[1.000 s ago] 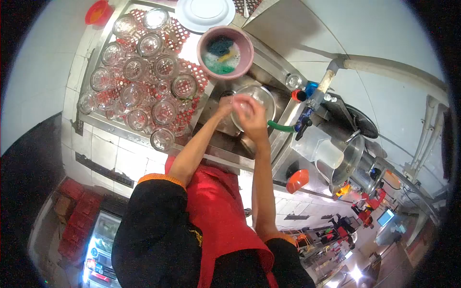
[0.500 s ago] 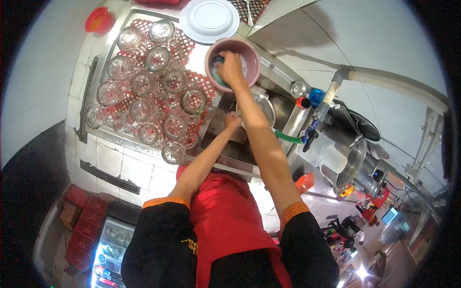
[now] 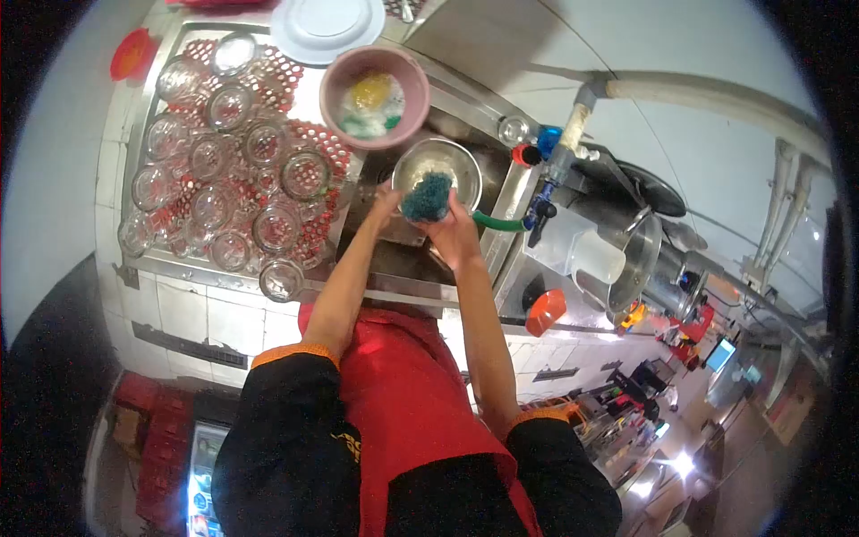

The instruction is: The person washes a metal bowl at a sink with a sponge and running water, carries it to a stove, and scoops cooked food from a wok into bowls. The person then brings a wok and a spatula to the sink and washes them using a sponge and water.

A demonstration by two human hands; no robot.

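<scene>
My right hand point(image 3: 455, 236) is closed on a dark green scrubber point(image 3: 427, 197) over a round metal bowl point(image 3: 474, 183) in the sink point(image 3: 394, 266). At the bowl's left edge is my left hand point(image 3: 385, 202), its fingers closed on the rim. Just behind the bowl stands a pink basin point(image 3: 420, 93) holding suds, a yellow piece and green material. Beyond my left hand, many upturned glass mugs point(image 3: 211, 206) cover the red perforated mat point(image 3: 315, 139) on the drainboard.
A green hose point(image 3: 501, 222) runs from the blue-handled tap point(image 3: 542, 208) at the sink's right. Further right are a clear plastic container point(image 3: 553, 249), a large metal pot point(image 3: 646, 259) and an orange scoop point(image 3: 546, 312). White plates point(image 3: 327, 25) lie at the back.
My right hand has come back from the pink basin to the metal bowl with the dark green scrubber. My left hand stays at the bowl. The whole view has shifted somewhat.
</scene>
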